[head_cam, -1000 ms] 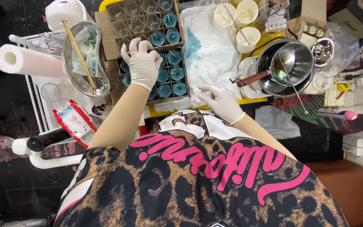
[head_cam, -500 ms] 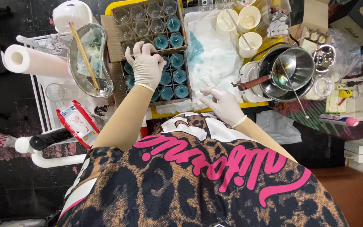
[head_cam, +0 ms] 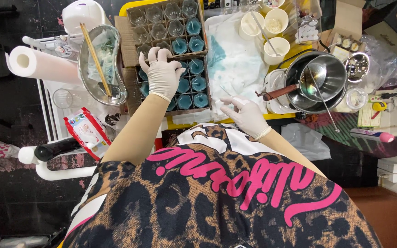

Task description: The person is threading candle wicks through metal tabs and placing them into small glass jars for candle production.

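My left hand (head_cam: 161, 76), in a white glove, lies with fingers spread on a cardboard tray (head_cam: 130, 89) of small glasses filled with teal wax (head_cam: 197, 83). A second tray just beyond holds clear empty glasses (head_cam: 157, 18) and a few teal ones. My right hand (head_cam: 245, 114), also gloved, is at the near table edge, pinching a thin wick (head_cam: 225, 90) with a small white piece at its end. It hovers over a white cloth (head_cam: 235, 50) stained teal, to the right of the trays.
A steel pot (head_cam: 320, 73) with a wooden handle and a ladle sits on a hot plate at the right. Paper cups (head_cam: 275, 48) stand behind the cloth. Left of the trays are a metal kidney dish (head_cam: 93, 78) with chopsticks, a paper roll (head_cam: 42, 64) and a wipes pack (head_cam: 87, 131).
My left hand has stayed on the teal glasses with its fingers curling slightly. My right hand has kept its pinch on the wick and barely shifted. The view has drifted a little.
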